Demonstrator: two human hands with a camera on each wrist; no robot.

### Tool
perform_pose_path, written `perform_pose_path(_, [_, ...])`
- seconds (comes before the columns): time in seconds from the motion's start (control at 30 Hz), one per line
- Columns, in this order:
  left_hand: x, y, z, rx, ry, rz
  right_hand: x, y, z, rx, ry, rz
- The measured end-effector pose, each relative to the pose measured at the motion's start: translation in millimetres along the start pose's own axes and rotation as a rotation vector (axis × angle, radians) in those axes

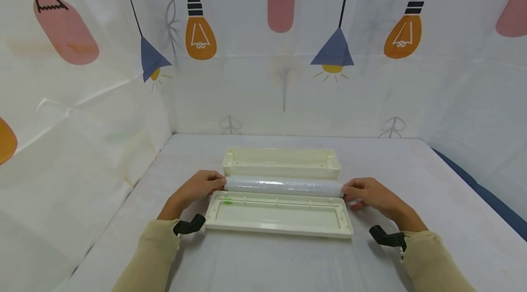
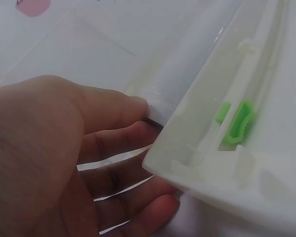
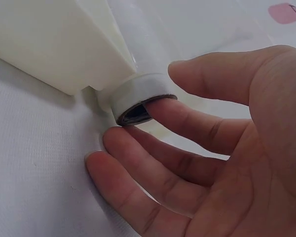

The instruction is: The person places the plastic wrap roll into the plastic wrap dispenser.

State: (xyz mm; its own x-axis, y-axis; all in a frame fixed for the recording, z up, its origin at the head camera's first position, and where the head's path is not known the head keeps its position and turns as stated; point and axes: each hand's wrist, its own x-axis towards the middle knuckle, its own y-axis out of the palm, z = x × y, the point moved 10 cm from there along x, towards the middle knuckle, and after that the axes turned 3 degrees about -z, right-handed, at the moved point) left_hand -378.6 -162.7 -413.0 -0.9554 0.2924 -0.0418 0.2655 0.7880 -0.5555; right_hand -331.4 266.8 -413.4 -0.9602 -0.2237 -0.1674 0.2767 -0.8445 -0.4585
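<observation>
A roll of cling film [image 1: 284,186] lies crosswise on the table between two cream plastic dispenser parts. My left hand [image 1: 199,186] pinches its left end between thumb and index finger; the other fingers curve below, beside the corner of the front part. At the opposite end, my right hand [image 1: 374,196] has its index fingertip in the hollow core [image 3: 138,101] and its thumb against the outside of the roll. In front lies the shallow lid [image 1: 280,223], inner side up, with a green slide cutter [image 2: 239,123] on its rail near the left end.
Behind the roll stands the deeper dispenser box [image 1: 282,161], its open side up. A white cloth covers the table [image 1: 263,264]. White curtains [image 1: 255,86] printed with lamps and bulbs hang around the back and sides.
</observation>
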Motion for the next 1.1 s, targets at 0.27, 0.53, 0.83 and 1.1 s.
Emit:
perform_pose_path(0.27, [0.2,-0.4,0.9,0.013,0.002,-0.009,-0.5,4,2,-0.028,0.000,0.004])
perform_pose_path(0.53, [1.0,0.3,2.9,0.012,-0.007,-0.020,1.2,4,0,-0.085,0.004,-0.032])
perform_pose_path(0.83, [-1.5,-1.1,-1.5,-0.049,0.006,-0.023,2.8,0,1,-0.152,0.004,-0.077])
perform_pose_path(1.1, [-2.9,-2.8,-11.2,-0.144,0.055,-0.018,-0.4,-10,11,-0.165,-0.026,-0.130])
